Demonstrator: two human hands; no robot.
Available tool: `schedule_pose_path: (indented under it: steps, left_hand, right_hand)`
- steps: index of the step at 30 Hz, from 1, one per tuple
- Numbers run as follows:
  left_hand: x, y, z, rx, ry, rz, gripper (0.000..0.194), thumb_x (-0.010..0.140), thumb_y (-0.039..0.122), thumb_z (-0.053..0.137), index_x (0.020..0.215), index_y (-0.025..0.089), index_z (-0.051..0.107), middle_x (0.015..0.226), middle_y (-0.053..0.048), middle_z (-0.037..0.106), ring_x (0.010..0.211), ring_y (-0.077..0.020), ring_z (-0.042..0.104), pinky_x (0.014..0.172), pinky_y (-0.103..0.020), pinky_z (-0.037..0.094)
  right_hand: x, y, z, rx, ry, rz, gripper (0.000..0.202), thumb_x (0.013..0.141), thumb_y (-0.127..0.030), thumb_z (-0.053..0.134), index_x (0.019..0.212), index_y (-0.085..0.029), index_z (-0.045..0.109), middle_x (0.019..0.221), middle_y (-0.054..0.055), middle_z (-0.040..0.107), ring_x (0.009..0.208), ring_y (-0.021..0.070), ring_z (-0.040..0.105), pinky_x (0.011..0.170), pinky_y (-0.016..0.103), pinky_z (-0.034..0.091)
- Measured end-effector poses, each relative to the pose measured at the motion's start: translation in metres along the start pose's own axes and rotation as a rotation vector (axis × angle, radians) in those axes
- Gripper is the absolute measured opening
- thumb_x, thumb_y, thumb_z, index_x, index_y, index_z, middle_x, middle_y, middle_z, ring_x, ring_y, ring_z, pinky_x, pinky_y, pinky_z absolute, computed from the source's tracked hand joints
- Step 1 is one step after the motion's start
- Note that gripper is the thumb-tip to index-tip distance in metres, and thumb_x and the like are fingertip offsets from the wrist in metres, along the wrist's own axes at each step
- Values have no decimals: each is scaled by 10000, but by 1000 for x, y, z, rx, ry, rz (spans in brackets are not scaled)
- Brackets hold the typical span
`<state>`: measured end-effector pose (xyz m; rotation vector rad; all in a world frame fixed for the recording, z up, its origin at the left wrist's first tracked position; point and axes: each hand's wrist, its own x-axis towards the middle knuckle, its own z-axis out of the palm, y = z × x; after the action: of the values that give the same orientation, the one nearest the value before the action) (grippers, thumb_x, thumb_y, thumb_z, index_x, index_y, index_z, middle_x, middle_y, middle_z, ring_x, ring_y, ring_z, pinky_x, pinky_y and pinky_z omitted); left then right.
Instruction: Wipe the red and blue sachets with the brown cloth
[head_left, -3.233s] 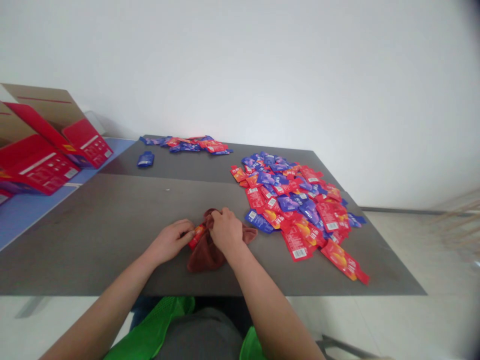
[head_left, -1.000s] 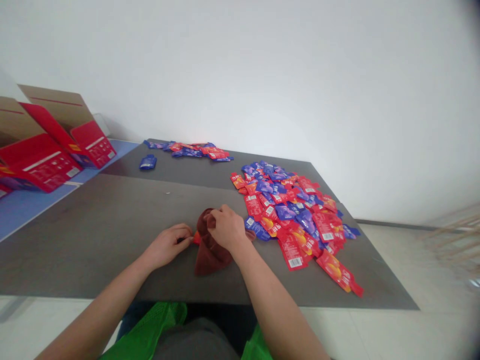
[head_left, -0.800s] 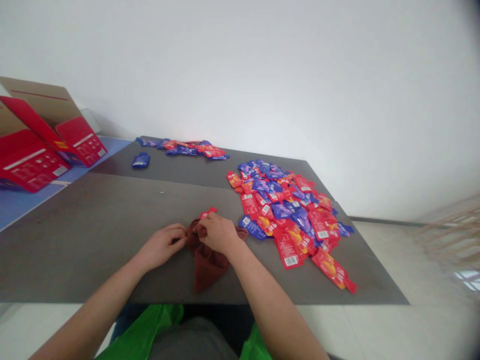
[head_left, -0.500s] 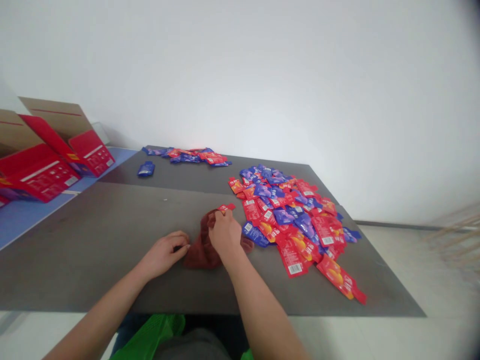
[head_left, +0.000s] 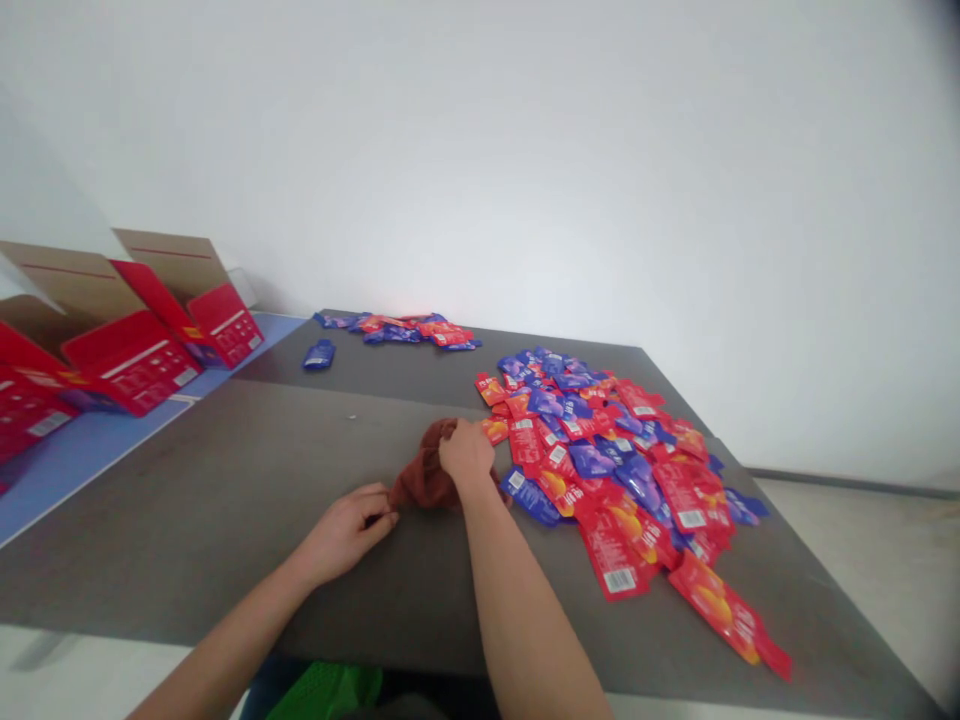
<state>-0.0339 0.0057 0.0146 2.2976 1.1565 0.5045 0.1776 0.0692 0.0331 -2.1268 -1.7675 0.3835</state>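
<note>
A crumpled reddish-brown cloth [head_left: 429,478] lies on the dark grey tabletop in front of me. My right hand [head_left: 468,455] is closed on its upper right part, the fingers curled down and partly hidden. My left hand [head_left: 351,532] rests on the table at the cloth's left end, thumb and fingertips pinched together on its edge. Just beyond my right hand lies a red-orange packet [head_left: 495,430]. To the right spreads a heap of flat spouted packets [head_left: 592,440], some red with orange fruit, others purple-blue.
Farther back lies a smaller row of red and purple packets [head_left: 405,329], with a single blue packet [head_left: 319,355] to its left. Open red cardboard boxes [head_left: 142,362] stand on a blue surface [head_left: 281,328] at the left. A white wall [head_left: 480,180] rises behind the table.
The cloth has shifted away from me under my right hand, and its left end is drawn out toward my left hand. The whole view has also moved slightly.
</note>
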Motion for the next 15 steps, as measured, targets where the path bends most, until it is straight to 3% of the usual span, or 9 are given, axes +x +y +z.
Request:
schedule_pose_path:
  steps: [4,8,12,15]
  left_hand:
    - [-2,0,1,-20,-11,21,268,959,307,476,741,202,590,883,-38,620,852,-179,612,791,-279,485]
    - [7,-9,-22,-60,-194,84,166,871,230,534,738,207,630,894,-39,638,846,-178,622,783,-268,488]
    - [32,-50,-84,-17,-387,55,161,809,252,591,678,210,675,743,-23,645,703,-173,608,684,-263,470]
    - [57,-91,-148,236,-488,-133,114,672,221,670,561,200,652,536,13,574,508,-148,482,542,-258,388]
  right_hand:
    - [-1,9,-11,-18,65,94,327,1032,-318,394,1217,-133,589,1194,194,611,1047,252,664,808,329,499]
    - [-33,-10,7,56,52,-135,193,1000,-357,497,1094,-252,627,1123,66,617,961,191,660,786,284,476]
    - [-60,-24,31,59,26,-269,152,994,-310,507,1023,-259,648,1052,48,628,943,202,646,760,284,456]
    - [-64,-25,37,69,27,-273,151,992,-283,502,998,-266,652,1027,47,632,920,208,646,732,286,450]
